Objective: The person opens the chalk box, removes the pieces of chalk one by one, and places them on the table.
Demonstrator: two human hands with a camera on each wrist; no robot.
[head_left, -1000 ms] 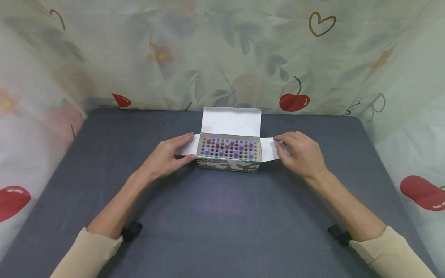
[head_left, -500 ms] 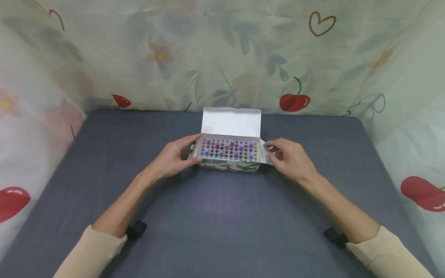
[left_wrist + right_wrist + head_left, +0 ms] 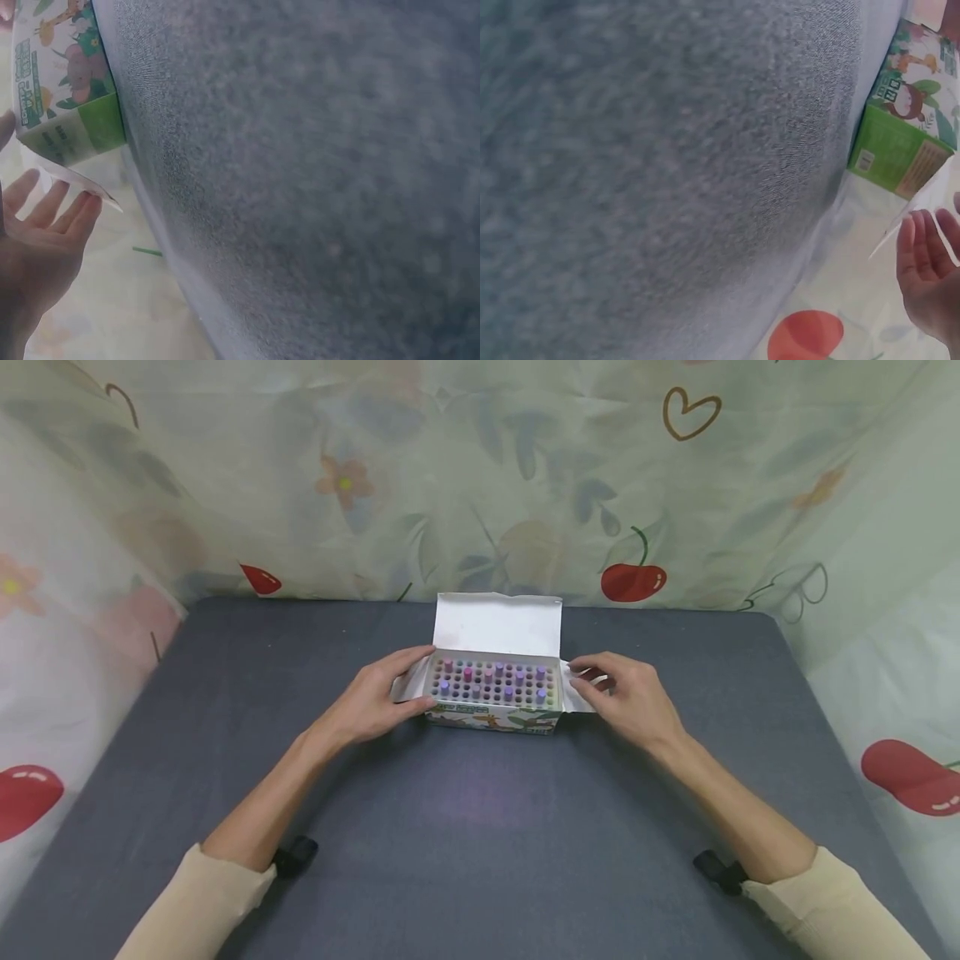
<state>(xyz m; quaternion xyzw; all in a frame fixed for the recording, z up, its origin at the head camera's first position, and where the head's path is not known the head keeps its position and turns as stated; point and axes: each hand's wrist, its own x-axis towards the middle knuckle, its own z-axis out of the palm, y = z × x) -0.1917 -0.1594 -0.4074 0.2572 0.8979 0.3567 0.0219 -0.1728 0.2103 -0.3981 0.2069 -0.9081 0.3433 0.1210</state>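
Observation:
A small cardboard box (image 3: 491, 720) printed with animals stands with its white lid (image 3: 497, 624) raised at the back. Inside sits a tray full of round holes, with several purple and pink sticks (image 3: 508, 692) poking up. My left hand (image 3: 367, 702) spans the box's left end, thumb at the front corner and forefinger at the back one. In the left wrist view its fingers lie against the outside of the left flap (image 3: 75, 180). My right hand (image 3: 633, 697) touches the right flap (image 3: 576, 693); its fingers look nearly straight behind the flap in the right wrist view.
The box rests on a table with a dark grey cloth (image 3: 480, 860), towards the far edge. A pale curtain (image 3: 480, 485) with flowers and cherries hangs behind and at both sides. Each wrist wears a black camera (image 3: 295, 857).
Both hands have come inward towards the box, tilting the side flaps up. Over the last half second the flaps have leaned slightly outward again. The box stays in place.

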